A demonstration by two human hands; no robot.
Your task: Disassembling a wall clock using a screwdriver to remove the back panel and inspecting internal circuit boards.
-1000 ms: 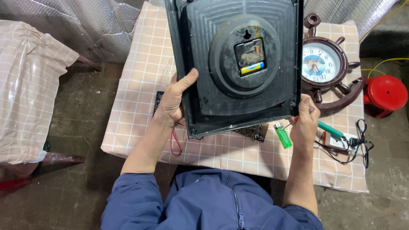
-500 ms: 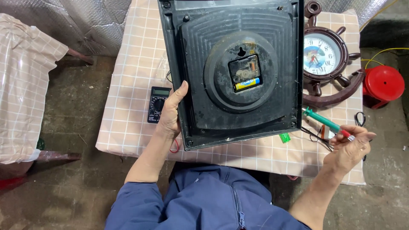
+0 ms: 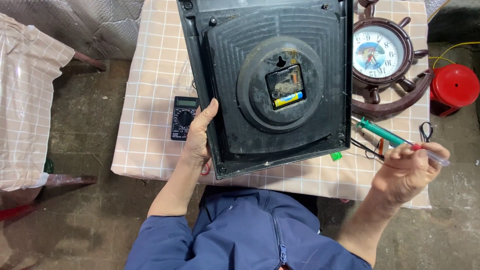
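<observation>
Left hand point(image 3: 197, 137) clamped on black wall clock back point(image 3: 272, 85): rigid, light plastic (likely); best gripped at edges. Right hand point(image 3: 407, 170) pinching clear-handled screwdriver point(image 3: 430, 154).

a wall clock point(image 3: 270, 85) is lying face down in the middle of a table point(image 3: 150, 100), its rear mechanism point(image 3: 285, 87) sitting at its centre. the left hand point(image 3: 199, 135) is gripping the clock's left edge, and a multimeter point(image 3: 183, 118) is lying just left of that hand. right of the clock, a ship-wheel clock point(image 3: 382, 60) is resting on the table. the right hand point(image 3: 407, 170) is hovering at the table's near right corner, pinching a screwdriver point(image 3: 427, 154), with a soldering iron point(image 3: 380, 131) lying between it and the ship-wheel clock.
</observation>
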